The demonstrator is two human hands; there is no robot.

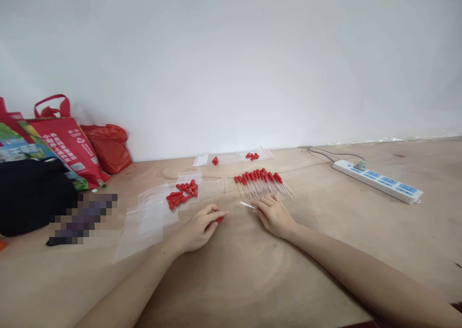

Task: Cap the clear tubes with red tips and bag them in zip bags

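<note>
While the left hand (pixel 200 227) has its fingers curled round one red rubber bulb (pixel 220 219), partly hidden under the fingertips, the right hand (pixel 276 217) pinches a thin clear tube (pixel 248 205) that points from its fingertips toward the left. Both hands are low over the middle of the worktop (pixel 325 222), apart from each other, with the bulb and the tube in the space between them.

Just beyond the right hand lies a slanting row of capped tubes (pixel 262 181), clear stems toward the person and red bulbs toward the worktop's far edge. To the left of that row, bare clear tubes (pixel 211 190) lie side by side, and next to them a pile of loose red bulbs (pixel 182 195) rests on overlapping clear plastic bags (pixel 144 222) that spread toward the left.

Close to the far edge, along the wall (pixel 252 68), are a small red cluster (pixel 215 160) and a few more red bulbs (pixel 252 156), with pale, thin pieces between them, too small to make out. Toward the far right corner a white power strip (pixel 378 181) lies at an angle with a plug (pixel 361 165) in it. At the left end stand a red printed bag (pixel 68 145) and a red plastic bag (pixel 110 147), with a black cloth item (pixel 32 193) in front.
</note>
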